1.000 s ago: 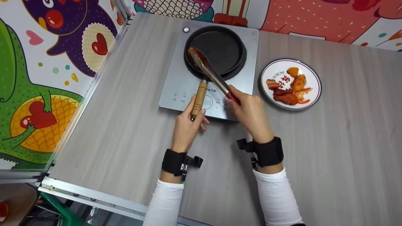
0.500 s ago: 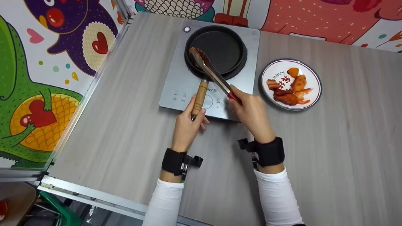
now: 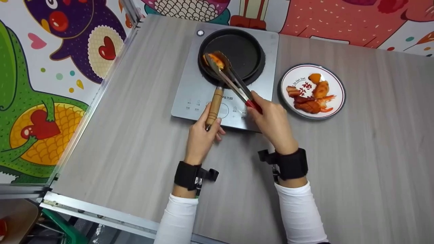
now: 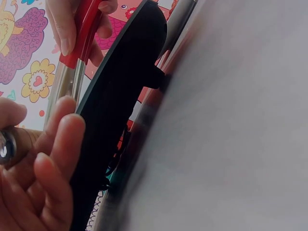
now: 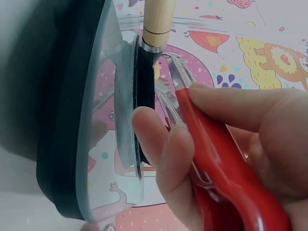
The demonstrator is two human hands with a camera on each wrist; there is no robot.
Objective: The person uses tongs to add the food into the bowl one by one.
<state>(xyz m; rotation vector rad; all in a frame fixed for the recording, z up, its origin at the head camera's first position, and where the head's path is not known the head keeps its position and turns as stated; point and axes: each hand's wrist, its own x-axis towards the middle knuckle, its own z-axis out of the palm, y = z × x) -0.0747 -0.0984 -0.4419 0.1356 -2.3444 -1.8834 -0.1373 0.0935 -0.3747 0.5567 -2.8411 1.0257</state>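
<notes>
My left hand (image 3: 201, 140) grips the wooden handle (image 3: 215, 105) of a round black frying pan (image 3: 239, 52). In my right hand (image 3: 274, 123) is a pair of metal tongs (image 3: 232, 82) with red grips, also seen up close in the right wrist view as red-handled tongs (image 5: 211, 139). The tongs reach into the pan's near left side, their arms slightly apart. Between their tips lies an orange-yellow piece of food (image 3: 217, 61); whether they squeeze it I cannot tell. The pan is over a silver induction cooktop (image 3: 190, 91).
Right of the cooktop stands a white plate (image 3: 295, 76) with a dark rim, holding several cooked-looking food pieces. Grey wood-grain tabletop (image 3: 366, 152) surrounds both. A patterned wall (image 3: 339, 17) borders the back, and another edges the left side.
The tongs have rolled over in my right hand, and the orange-yellow food piece now shows between their tips. My left hand stays on the pan handle.
</notes>
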